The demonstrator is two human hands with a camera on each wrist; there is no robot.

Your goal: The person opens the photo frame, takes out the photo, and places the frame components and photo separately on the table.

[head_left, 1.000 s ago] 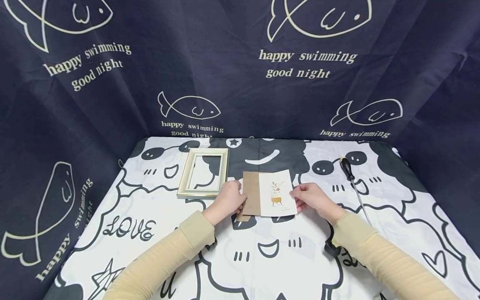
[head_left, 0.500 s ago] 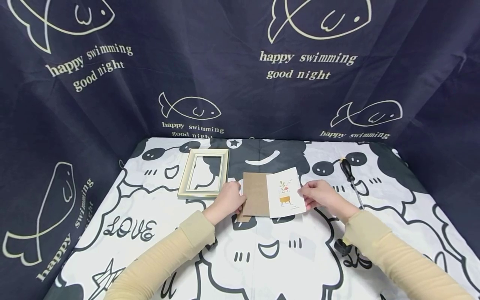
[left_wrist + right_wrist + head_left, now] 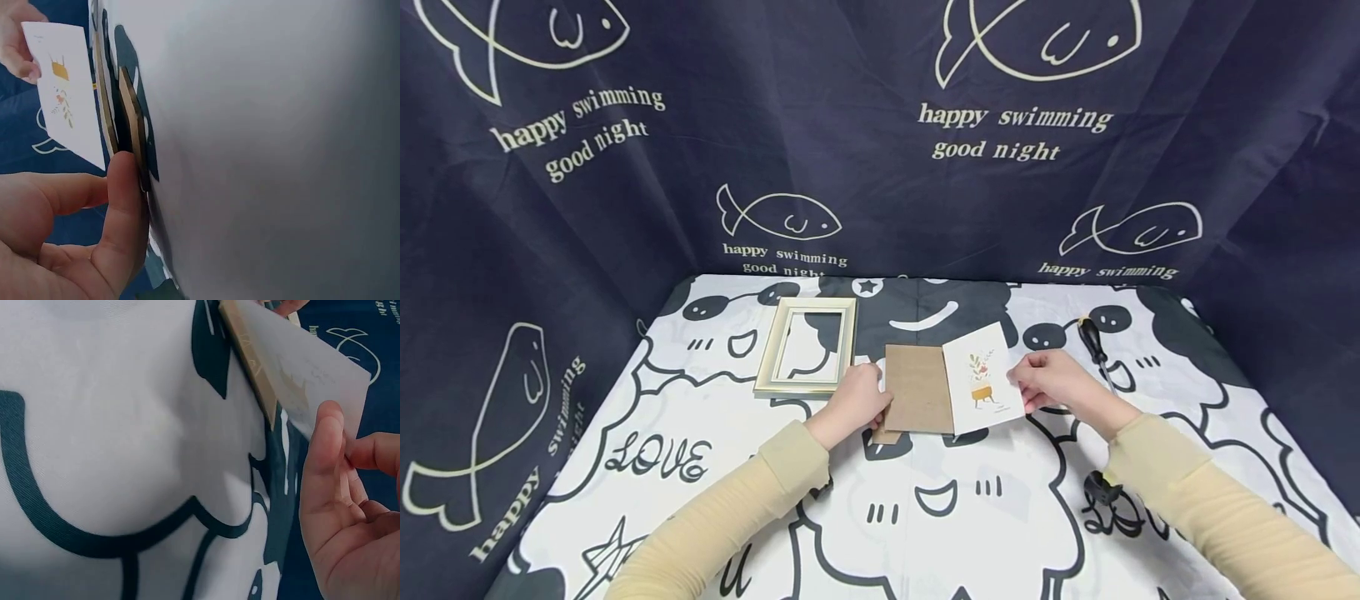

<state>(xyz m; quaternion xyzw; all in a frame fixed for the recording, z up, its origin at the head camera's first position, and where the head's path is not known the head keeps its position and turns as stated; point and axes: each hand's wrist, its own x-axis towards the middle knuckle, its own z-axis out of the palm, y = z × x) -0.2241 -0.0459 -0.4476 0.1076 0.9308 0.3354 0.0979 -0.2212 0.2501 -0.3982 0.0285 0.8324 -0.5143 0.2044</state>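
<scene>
My left hand (image 3: 854, 396) pinches the left edge of a flat brown backing board (image 3: 917, 392), held just off the cloth. Under it a smaller brown piece (image 3: 886, 437) sticks out at the lower left; in the left wrist view its edge (image 3: 132, 115) shows apart from the board. Between thumb and fingers, my right hand (image 3: 1052, 385) holds the right edge of a white card (image 3: 988, 379) printed with a potted plant. The card stands tilted up, its left edge close to the board's right side. Whether the two touch there I cannot tell.
A cream picture frame (image 3: 769, 350) lies at the back left. A black-handled screwdriver (image 3: 1091, 337) lies at the right, its shaft partly behind my right arm. Beside that sleeve, a black and yellow object (image 3: 1101, 487) is partly covered. A dark blue curtain (image 3: 880, 150) encloses the table.
My right hand has moved right with the white card, sliding it off the brown board and tilting it up. More of the board shows. My left hand has stayed in place.
</scene>
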